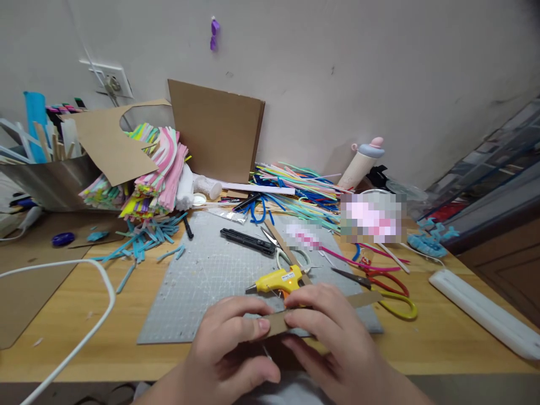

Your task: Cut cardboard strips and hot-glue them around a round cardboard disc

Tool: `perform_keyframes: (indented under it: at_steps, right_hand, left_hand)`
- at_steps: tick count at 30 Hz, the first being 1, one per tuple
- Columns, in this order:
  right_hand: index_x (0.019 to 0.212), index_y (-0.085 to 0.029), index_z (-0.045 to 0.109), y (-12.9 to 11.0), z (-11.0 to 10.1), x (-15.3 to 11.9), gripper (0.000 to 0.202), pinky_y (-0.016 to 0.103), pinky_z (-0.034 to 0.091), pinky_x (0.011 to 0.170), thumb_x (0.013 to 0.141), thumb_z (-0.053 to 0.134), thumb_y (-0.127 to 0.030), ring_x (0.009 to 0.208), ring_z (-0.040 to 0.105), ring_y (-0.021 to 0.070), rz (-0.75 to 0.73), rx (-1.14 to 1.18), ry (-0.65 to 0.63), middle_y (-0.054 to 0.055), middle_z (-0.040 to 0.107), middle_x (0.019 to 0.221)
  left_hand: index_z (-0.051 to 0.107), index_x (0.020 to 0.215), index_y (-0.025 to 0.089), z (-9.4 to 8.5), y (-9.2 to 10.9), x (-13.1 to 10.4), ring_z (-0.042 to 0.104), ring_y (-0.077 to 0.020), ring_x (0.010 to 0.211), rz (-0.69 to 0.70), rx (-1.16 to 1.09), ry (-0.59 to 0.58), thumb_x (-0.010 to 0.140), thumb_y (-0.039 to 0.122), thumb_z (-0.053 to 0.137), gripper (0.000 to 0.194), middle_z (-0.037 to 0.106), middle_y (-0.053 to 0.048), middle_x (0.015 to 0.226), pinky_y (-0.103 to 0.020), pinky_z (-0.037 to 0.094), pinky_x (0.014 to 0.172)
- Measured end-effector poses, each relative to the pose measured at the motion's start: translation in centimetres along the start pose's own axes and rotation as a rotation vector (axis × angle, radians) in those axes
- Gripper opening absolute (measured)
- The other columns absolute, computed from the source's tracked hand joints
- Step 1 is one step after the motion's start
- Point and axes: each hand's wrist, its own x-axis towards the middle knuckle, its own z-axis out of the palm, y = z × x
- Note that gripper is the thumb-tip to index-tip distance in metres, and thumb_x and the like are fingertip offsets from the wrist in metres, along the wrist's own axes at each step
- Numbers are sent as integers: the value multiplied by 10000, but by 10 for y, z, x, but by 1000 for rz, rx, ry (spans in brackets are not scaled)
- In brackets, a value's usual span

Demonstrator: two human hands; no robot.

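Note:
Both hands grip a narrow strip of brown cardboard low over the front of the cutting mat. My left hand pinches its left part, with the fingers on top and the thumb below. My right hand closes on it just to the right; a cardboard end shows beyond that hand, perhaps of the same strip. Just past my fingers lies a yellow glue gun, its nozzle pointing left. White-handled scissors and a black utility knife lie behind it. Red-and-yellow scissors rest at right.
Blue fuzzy scraps lie left of the mat. Bundled pipe cleaners and a metal bowl stand at back left. Cardboard sheets lean on the wall. A bottle and a white bar are at right. A white cable loops at left.

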Motion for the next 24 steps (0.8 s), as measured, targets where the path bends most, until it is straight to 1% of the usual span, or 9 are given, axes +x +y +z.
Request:
perform_keyframes:
  at_steps: [4, 6, 8, 9, 11, 14, 16, 20, 24]
  right_hand:
    - [1123, -203, 551, 2, 2, 2, 293, 403, 440, 876, 858, 587, -82, 968, 605, 205, -8, 25, -23, 64, 666, 1039]
    - [1167, -210, 516, 1, 1, 4, 342, 433, 399, 917, 854, 588, -94, 994, 607, 216, 40, 42, -48, 62, 674, 1059]
    - [1192, -223, 496, -1, 0, 6, 390, 457, 364, 938, 837, 608, -107, 1015, 606, 232, 119, 42, -67, 61, 677, 1085]
    - [1183, -232, 502, -2, -1, 8, 396, 464, 350, 943, 826, 620, -108, 1013, 606, 236, 159, 42, -74, 54, 679, 1081]
    - [1105, -251, 543, -6, -2, 12, 352, 465, 328, 946, 806, 641, -92, 976, 612, 227, 215, 68, -85, 19, 688, 1017]
    - [955, -245, 582, -10, -3, 18, 260, 456, 304, 951, 790, 659, -59, 899, 613, 197, 260, 125, -106, -28, 676, 885]
    - [902, -235, 585, -12, -4, 22, 240, 451, 306, 947, 776, 670, -49, 872, 608, 190, 277, 141, -126, -32, 662, 846]
    - [895, -226, 583, -12, -6, 24, 245, 455, 320, 935, 768, 664, -33, 870, 605, 198, 270, 148, -172, -16, 661, 851]
    - [895, -223, 572, -12, -8, 25, 260, 467, 322, 935, 760, 650, -15, 875, 601, 204, 271, 144, -201, -3, 666, 868]
  left_hand:
    - [527, 1187, 224, 0, 0, 3, 702, -181, 911, 6, -7, 22, 830, 466, 680, 457, 688, -97, 1040, -282, 565, 768]
    - [529, 1188, 220, 1, -1, 3, 704, -187, 916, 14, 11, 28, 826, 464, 683, 463, 686, -108, 1046, -279, 568, 753]
    - [532, 1191, 222, 1, -1, 3, 706, -189, 917, 17, 18, 29, 829, 464, 679, 459, 686, -111, 1049, -278, 570, 742]
    - [533, 1194, 225, 1, -1, 3, 706, -188, 912, 18, 14, 27, 832, 463, 676, 456, 687, -109, 1046, -279, 570, 741]
    - [533, 1200, 228, 1, 0, 3, 706, -183, 900, 18, 6, 18, 835, 459, 674, 454, 691, -103, 1036, -284, 571, 748]
    - [537, 1185, 215, 1, 1, 4, 704, -181, 902, 17, 10, 20, 840, 456, 672, 441, 691, -105, 1035, -279, 572, 753]
    - [535, 1178, 214, 1, 2, 4, 705, -183, 906, 17, 9, 23, 824, 471, 684, 461, 690, -105, 1043, -275, 573, 753]
    - [525, 1190, 217, 1, 0, 2, 702, -186, 915, 23, 0, 10, 801, 499, 692, 508, 686, -106, 1057, -279, 575, 757]
    - [530, 1180, 213, 2, -2, 0, 697, -194, 936, 30, 2, 28, 780, 516, 705, 532, 682, -112, 1065, -285, 580, 775]
